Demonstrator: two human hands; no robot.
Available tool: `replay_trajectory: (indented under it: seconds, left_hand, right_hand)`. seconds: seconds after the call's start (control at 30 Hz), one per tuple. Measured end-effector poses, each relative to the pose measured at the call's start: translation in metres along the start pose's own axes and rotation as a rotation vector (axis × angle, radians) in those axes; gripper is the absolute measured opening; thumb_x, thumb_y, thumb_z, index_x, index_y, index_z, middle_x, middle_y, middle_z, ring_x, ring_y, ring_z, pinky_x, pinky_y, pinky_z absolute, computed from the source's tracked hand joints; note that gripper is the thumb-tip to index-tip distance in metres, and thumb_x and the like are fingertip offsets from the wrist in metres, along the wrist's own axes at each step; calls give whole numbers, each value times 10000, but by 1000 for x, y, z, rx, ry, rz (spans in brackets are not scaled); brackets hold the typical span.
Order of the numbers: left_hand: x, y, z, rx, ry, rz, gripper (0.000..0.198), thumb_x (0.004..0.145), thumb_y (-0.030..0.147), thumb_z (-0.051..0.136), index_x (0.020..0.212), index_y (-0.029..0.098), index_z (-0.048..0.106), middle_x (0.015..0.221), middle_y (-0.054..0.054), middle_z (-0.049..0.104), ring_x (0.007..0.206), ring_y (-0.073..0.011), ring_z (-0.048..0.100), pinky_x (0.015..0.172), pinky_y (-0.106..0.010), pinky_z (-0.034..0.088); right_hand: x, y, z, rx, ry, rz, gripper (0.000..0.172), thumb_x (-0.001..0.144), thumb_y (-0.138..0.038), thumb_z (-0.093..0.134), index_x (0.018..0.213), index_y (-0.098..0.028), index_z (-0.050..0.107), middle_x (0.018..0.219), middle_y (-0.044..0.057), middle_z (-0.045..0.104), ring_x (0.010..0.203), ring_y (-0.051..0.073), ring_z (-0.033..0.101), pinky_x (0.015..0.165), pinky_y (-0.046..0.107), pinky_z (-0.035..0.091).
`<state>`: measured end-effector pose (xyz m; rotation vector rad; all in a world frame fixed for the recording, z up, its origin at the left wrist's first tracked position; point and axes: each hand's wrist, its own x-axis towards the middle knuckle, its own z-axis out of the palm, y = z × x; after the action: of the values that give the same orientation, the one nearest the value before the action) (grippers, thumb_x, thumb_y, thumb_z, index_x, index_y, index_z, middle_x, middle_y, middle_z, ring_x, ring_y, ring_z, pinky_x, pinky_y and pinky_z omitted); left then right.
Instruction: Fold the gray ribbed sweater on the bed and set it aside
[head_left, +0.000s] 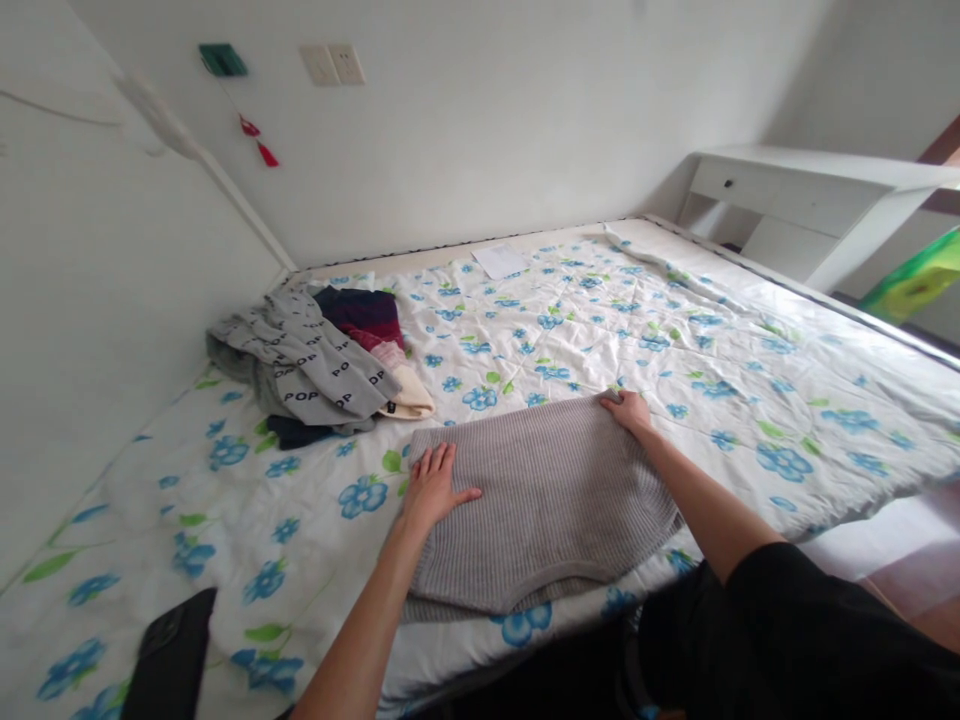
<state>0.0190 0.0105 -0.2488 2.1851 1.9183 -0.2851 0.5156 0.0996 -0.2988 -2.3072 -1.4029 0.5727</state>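
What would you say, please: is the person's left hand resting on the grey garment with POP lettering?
No, the left hand rests on the grey ribbed knit, while the lettered garment lies apart from it.

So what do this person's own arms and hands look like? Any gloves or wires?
The left hand and right hand are bare: no gloves, rings or wires show. The left forearm and right forearm are uncovered too, with no watch visible. A plain black sleeve covers the right arm higher up; the left sleeve isn't clearly visible.
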Motion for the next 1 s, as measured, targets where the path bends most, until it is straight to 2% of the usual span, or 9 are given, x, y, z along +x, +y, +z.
replay_trajectory:
  seconds: [0.13, 0.2, 0.33, 0.43, 0.57, 0.63, 0.73, 0.83, 1.0]
  left_hand:
    - [0, 2, 0, 9, -11, -18, 1198, 954, 792, 698, 1870, 147, 274, 1949, -196, 199, 1806, -454, 187, 1434, -579, 236]
    - [0, 2, 0, 6, -10, -13, 1194, 952, 799, 699, 1870, 161, 279, 1947, -199, 209, 1803, -463, 193, 1428, -594, 246]
    - [-1, 4, -1, -5, -3, 0, 1197, 942, 795, 720, 1866, 163, 298, 1943, -200, 219, 1797, -464, 216, 1429, -602, 250]
    - [-3, 5, -3, -11, 4, -7, 1176, 938, 746, 755, 1860, 162, 320, 1939, -198, 239, 1793, -460, 230, 1432, -602, 254]
    - [-5, 6, -5, -11, -6, -5, 1138, 948, 678, 766, 1862, 168, 319, 1941, -177, 249, 1799, -440, 224, 1434, -603, 258]
    - [-5, 6, -5, -8, -14, -9, 1143, 952, 683, 763, 1866, 170, 306, 1946, -171, 239, 1801, -433, 220, 1437, -591, 256]
    - [-4, 4, -5, -8, -8, -13, 1163, 947, 743, 751, 1867, 189, 306, 1949, -172, 230, 1801, -435, 220, 1435, -573, 257]
    - [-3, 3, -5, -15, -12, -6, 1174, 947, 793, 718, 1869, 199, 301, 1951, -173, 210, 1804, -439, 205, 1437, -578, 241]
    - [-1, 0, -2, -29, 8, 6, 1176, 944, 789, 700, 1869, 184, 298, 1945, -187, 226, 1800, -455, 210, 1431, -594, 243]
  right_hand:
    - [-27, -29, 5, -134, 174, -210, 592, 1068, -299, 637, 1641, -147, 648, 1577, 240, 681, 1448, 409, 627, 1214, 512, 487]
    - [-47, -58, 15, -149, 170, -371, 655, 1075, -238, 580, 1723, -141, 559, 1717, 230, 575, 1561, 408, 537, 1301, 551, 416]
    - [-104, -131, 56, -128, -55, -699, 665, 1134, -318, 571, 1765, -118, 508, 1844, 201, 444, 1715, 383, 382, 1402, 548, 306]
    - [-151, -181, 95, -91, -200, -906, 624, 1170, -304, 536, 1779, -172, 502, 1915, 108, 334, 1769, 340, 308, 1444, 523, 230]
    - [-187, -212, 124, -66, -321, -936, 581, 1186, -373, 563, 1763, -308, 545, 1890, -11, 400, 1760, 319, 338, 1454, 477, 195]
    - [-185, -209, 122, -76, -348, -905, 581, 1193, -464, 559, 1763, -351, 549, 1879, -17, 420, 1753, 333, 348, 1451, 497, 199]
    - [-163, -184, 102, -117, -363, -877, 607, 1198, -558, 526, 1769, -352, 545, 1883, 24, 410, 1756, 347, 339, 1450, 561, 197]
    - [-131, -144, 74, -193, -344, -797, 656, 1201, -579, 485, 1801, -315, 497, 1891, 76, 388, 1772, 360, 306, 1441, 632, 205]
    - [-83, -63, 30, -301, -287, -613, 756, 1191, -684, 417, 1839, -296, 423, 1922, 111, 303, 1788, 351, 268, 1441, 643, 180]
